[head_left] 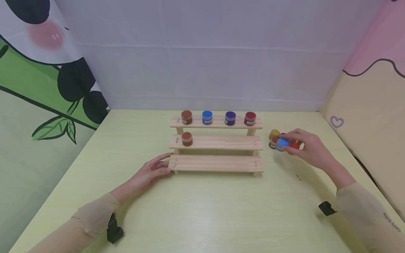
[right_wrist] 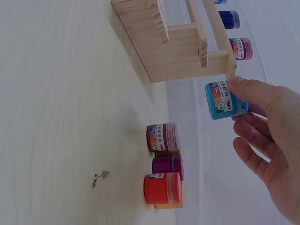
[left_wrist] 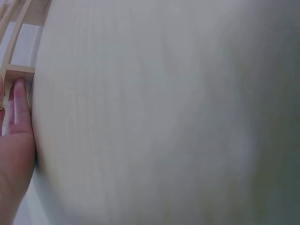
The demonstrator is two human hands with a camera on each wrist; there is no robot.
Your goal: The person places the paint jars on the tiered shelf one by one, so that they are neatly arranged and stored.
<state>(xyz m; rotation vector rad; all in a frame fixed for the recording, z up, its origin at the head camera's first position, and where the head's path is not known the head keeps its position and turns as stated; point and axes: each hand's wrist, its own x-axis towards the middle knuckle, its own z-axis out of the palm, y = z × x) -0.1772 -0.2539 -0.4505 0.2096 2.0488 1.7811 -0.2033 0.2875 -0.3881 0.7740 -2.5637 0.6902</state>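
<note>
My right hand (head_left: 311, 147) pinches a light blue paint jar (right_wrist: 225, 102) between thumb and fingers. In the right wrist view the jar is held off the table, lying sideways in the picture with its label showing. My left hand (head_left: 148, 174) rests at the left end of a three-tier wooden rack (head_left: 216, 163), its fingers (left_wrist: 21, 105) fairly straight and touching the rack's side. On the top tier stand a brown jar (head_left: 186, 117), a blue jar (head_left: 207, 118), a dark blue jar (head_left: 230, 118) and a dark red jar (head_left: 250, 119). Another brown jar (head_left: 187, 139) stands at the middle tier's left.
Right of the rack, several more jars cluster on the table: a yellow jar (head_left: 274, 134), a brown jar (right_wrist: 161, 137), a purple jar (right_wrist: 166, 165) and a red jar (right_wrist: 161, 188). A pale cloth wall (head_left: 215, 77) stands behind the table (head_left: 205, 211).
</note>
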